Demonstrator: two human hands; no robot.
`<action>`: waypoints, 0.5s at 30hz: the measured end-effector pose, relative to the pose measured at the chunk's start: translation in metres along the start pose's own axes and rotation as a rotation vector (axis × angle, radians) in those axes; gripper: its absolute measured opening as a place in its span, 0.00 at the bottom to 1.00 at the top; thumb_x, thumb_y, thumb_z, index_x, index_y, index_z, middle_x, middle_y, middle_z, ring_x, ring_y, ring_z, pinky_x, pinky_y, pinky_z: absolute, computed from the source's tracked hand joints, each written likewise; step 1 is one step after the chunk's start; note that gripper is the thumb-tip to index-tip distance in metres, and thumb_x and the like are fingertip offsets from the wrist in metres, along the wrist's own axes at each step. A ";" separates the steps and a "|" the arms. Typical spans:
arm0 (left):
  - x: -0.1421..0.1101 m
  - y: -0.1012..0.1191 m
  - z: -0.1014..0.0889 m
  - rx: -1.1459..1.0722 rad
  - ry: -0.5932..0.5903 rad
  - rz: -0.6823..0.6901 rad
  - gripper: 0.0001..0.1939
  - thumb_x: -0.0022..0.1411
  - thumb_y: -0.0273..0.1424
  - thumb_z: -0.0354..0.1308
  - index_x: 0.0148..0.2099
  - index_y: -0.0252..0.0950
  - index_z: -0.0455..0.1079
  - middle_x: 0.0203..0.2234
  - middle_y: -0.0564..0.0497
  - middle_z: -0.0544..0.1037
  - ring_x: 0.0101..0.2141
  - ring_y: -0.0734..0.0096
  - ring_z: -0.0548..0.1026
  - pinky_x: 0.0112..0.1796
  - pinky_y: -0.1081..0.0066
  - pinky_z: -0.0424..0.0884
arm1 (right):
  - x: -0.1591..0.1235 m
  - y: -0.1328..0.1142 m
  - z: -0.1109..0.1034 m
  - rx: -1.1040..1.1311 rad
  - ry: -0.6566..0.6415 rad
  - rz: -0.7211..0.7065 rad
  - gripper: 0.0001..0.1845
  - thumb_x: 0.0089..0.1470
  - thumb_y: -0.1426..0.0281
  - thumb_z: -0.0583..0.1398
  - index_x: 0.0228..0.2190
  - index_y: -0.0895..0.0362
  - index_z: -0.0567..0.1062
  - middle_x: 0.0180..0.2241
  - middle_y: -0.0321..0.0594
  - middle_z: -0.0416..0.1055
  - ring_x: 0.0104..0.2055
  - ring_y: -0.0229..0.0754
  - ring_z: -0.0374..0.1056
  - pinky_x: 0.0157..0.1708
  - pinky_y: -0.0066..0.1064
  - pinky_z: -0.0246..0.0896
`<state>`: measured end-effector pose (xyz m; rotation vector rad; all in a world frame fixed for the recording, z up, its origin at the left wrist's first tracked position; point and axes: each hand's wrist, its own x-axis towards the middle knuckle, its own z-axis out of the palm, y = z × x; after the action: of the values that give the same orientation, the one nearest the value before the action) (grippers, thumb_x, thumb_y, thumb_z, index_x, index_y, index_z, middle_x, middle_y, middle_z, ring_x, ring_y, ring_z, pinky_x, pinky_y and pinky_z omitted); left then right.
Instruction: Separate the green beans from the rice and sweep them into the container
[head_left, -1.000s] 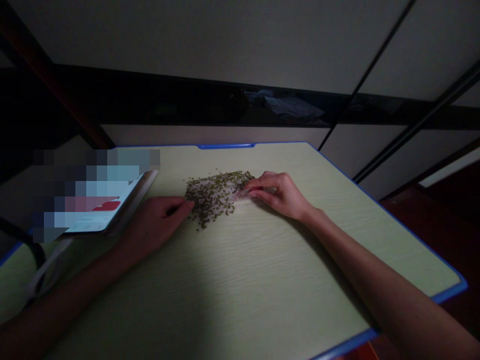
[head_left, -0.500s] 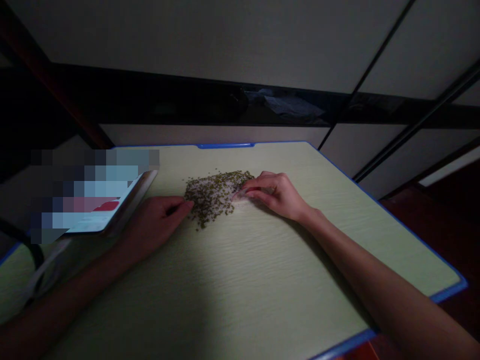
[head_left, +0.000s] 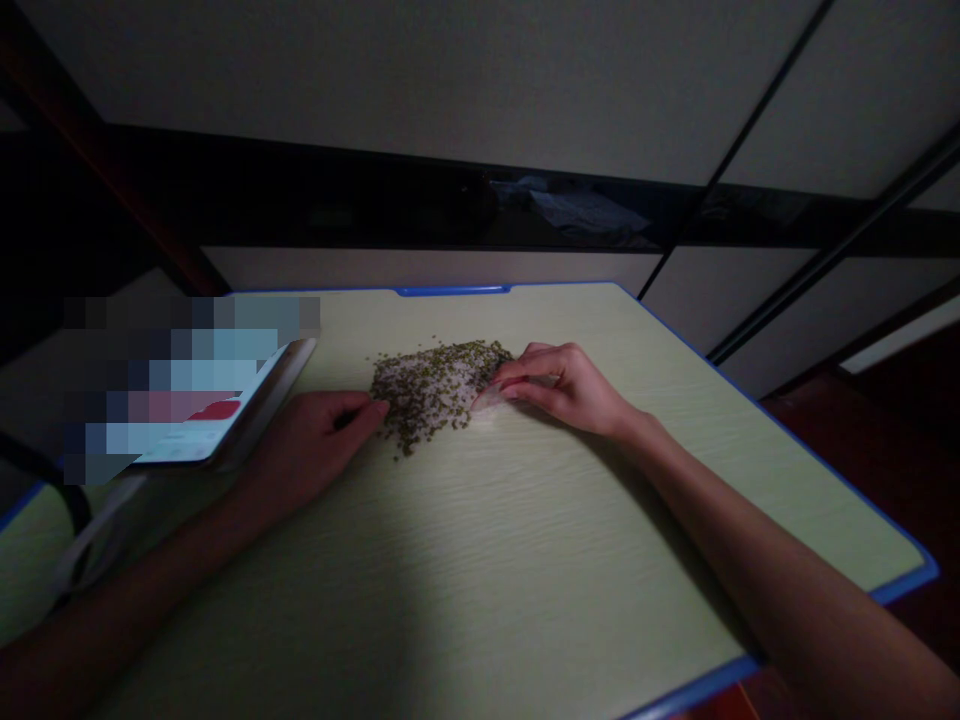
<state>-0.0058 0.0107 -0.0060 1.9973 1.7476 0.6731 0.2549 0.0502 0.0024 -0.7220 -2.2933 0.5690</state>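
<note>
A flat heap of small green beans mixed with pale grains [head_left: 431,385] lies near the far middle of a light green table [head_left: 480,560]. My left hand [head_left: 311,445] rests on the table at the heap's left edge, fingers curled with thumb and forefinger tips together beside the beans. My right hand [head_left: 559,385] sits at the heap's right edge, fingertips pinched over the pale grains there. What either pinch holds is too small to see.
A phone or tablet [head_left: 214,420] with a lit screen leans at the left of the table, and a white cable [head_left: 90,545] runs below it. The table has a blue rim [head_left: 904,580]. A wall stands behind, a dark floor to the right.
My right hand has drawn slightly to the right along the heap's edge. My left hand has stayed where it was.
</note>
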 end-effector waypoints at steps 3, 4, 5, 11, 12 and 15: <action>0.000 -0.001 -0.001 0.013 -0.001 0.003 0.21 0.53 0.46 0.44 0.17 0.37 0.54 0.13 0.59 0.53 0.18 0.77 0.55 0.22 0.75 0.50 | 0.000 0.000 0.000 0.003 0.008 -0.007 0.10 0.53 0.71 0.57 0.35 0.57 0.78 0.34 0.40 0.76 0.33 0.36 0.67 0.35 0.28 0.59; 0.000 -0.001 -0.001 0.015 0.001 0.005 0.21 0.53 0.46 0.44 0.17 0.37 0.53 0.13 0.59 0.53 0.18 0.77 0.55 0.21 0.75 0.50 | 0.000 0.000 0.000 0.004 0.013 -0.008 0.11 0.53 0.71 0.57 0.35 0.57 0.78 0.34 0.40 0.76 0.33 0.36 0.67 0.35 0.28 0.59; 0.000 -0.001 -0.001 0.016 0.005 0.006 0.21 0.53 0.46 0.44 0.16 0.37 0.53 0.13 0.59 0.53 0.18 0.77 0.55 0.21 0.75 0.49 | 0.000 0.000 0.001 0.005 0.018 -0.007 0.11 0.53 0.71 0.57 0.35 0.57 0.78 0.34 0.40 0.76 0.33 0.36 0.67 0.35 0.28 0.59; 0.001 -0.002 0.000 0.012 0.002 0.007 0.22 0.53 0.46 0.44 0.16 0.37 0.53 0.12 0.59 0.53 0.17 0.78 0.55 0.21 0.75 0.49 | 0.001 -0.002 0.002 0.014 0.017 -0.018 0.10 0.54 0.71 0.57 0.34 0.56 0.79 0.33 0.39 0.76 0.33 0.36 0.67 0.35 0.28 0.59; 0.001 -0.002 0.000 0.009 0.000 0.005 0.21 0.53 0.46 0.44 0.16 0.37 0.54 0.12 0.59 0.54 0.17 0.78 0.55 0.21 0.75 0.49 | 0.001 -0.003 0.002 0.019 0.016 -0.021 0.10 0.53 0.71 0.57 0.34 0.56 0.79 0.33 0.39 0.76 0.33 0.36 0.67 0.35 0.28 0.59; 0.001 -0.002 0.000 -0.001 -0.001 0.012 0.21 0.53 0.46 0.44 0.16 0.37 0.54 0.12 0.60 0.53 0.17 0.78 0.55 0.21 0.75 0.50 | 0.000 -0.003 0.001 0.029 0.022 -0.008 0.09 0.52 0.72 0.58 0.33 0.59 0.78 0.32 0.40 0.76 0.32 0.36 0.67 0.34 0.27 0.59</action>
<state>-0.0070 0.0114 -0.0068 2.0084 1.7357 0.6766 0.2528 0.0477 0.0035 -0.7022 -2.2625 0.5868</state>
